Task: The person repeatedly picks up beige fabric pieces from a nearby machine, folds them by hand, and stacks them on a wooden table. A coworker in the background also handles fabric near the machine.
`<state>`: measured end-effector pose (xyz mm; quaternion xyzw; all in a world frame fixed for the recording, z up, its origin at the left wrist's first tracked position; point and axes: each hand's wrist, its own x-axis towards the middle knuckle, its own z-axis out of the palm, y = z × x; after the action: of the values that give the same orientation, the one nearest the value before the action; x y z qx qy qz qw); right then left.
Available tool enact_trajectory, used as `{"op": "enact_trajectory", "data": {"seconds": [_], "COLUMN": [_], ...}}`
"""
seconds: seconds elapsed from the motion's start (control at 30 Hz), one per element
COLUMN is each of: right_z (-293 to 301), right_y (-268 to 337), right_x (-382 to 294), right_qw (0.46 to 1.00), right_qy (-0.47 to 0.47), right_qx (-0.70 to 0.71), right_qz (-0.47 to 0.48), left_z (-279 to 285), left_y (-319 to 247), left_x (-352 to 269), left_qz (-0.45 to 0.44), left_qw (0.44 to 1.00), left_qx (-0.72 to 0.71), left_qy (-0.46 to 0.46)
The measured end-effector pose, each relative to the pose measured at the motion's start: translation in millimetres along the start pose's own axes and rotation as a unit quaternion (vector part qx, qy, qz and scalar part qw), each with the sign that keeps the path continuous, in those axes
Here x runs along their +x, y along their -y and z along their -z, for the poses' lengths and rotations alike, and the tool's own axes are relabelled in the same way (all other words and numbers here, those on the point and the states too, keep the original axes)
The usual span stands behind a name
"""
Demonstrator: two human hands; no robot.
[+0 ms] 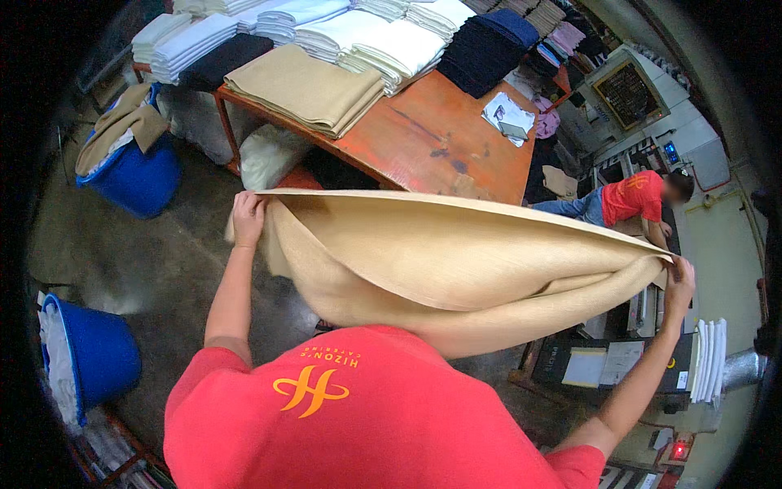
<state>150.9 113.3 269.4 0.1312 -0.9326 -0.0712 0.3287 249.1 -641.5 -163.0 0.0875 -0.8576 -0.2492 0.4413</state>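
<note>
A large beige cloth [427, 263] hangs spread between my two hands, over the floor in front of my red shirt. My left hand [248, 218] pinches its left upper corner. At the far right, my right hand [679, 284] grips the opposite corner, with my arm stretched out. The top edge runs almost taut from hand to hand, while the lower layers sag in a deep fold. Just beyond the cloth, a folded beige cloth stack [302, 88] lies on the near left part of an orange table [427, 140].
White folded linens [366, 43] and dark folded cloths [486, 49] are piled along the table. Papers with a phone [513, 131] lie near its right end. Blue tubs [131, 174] of cloth stand at left. A co-worker [632, 195] leans over a machine at right.
</note>
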Motion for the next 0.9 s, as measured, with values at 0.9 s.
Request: {"op": "enact_trajectory", "data": {"seconds": [0.9], "right_z": [-151], "right_y": [-80], "right_x": [-202], "right_qw": [0.895], "right_qy": [0.284], "right_qx": [-0.106], "right_qz": [-0.328], "left_z": [54], "left_y": [31], "left_x": [143], "left_qz": [-0.054], "left_qw": [0.968], "left_qx": [0.062], "left_qy": [0.236]}}
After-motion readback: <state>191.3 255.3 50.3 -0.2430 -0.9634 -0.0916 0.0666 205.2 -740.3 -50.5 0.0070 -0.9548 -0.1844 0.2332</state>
